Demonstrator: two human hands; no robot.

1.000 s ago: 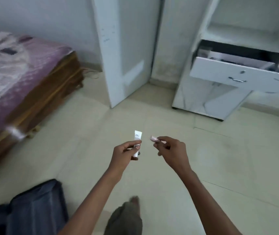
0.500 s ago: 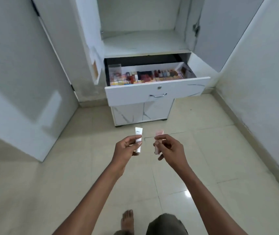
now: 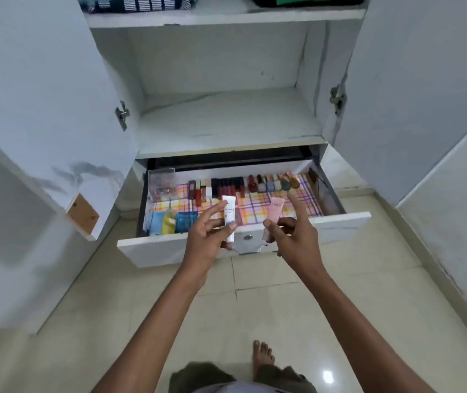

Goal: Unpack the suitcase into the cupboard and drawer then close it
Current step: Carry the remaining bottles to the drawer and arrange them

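Observation:
My left hand [image 3: 208, 239] holds a small white tube [image 3: 229, 214] upright between thumb and fingers. In my right hand [image 3: 292, 236] is a small pink tube [image 3: 275, 212], pinched low, index finger raised. Both hands hover over the front edge of the open white drawer [image 3: 340, 225], which is lined with a checked cloth and holds a row of lipsticks and nail polish bottles [image 3: 243, 185] along its back and sachets [image 3: 172, 221] at the front left. The cupboard [image 3: 226, 120] stands open above it. The suitcase is out of view.
Both cupboard doors [image 3: 42, 109] are swung wide at left and right. Folded clothes [image 3: 141, 2] lie on the top shelf. A clear plastic box [image 3: 161, 185] sits in the drawer's back left corner. My bare foot [image 3: 262, 357] stands on the tiled floor.
I have turned from the bed side and walked up to the cupboard. Both hands carried the tubes forward, from mid-floor to just over the drawer front.

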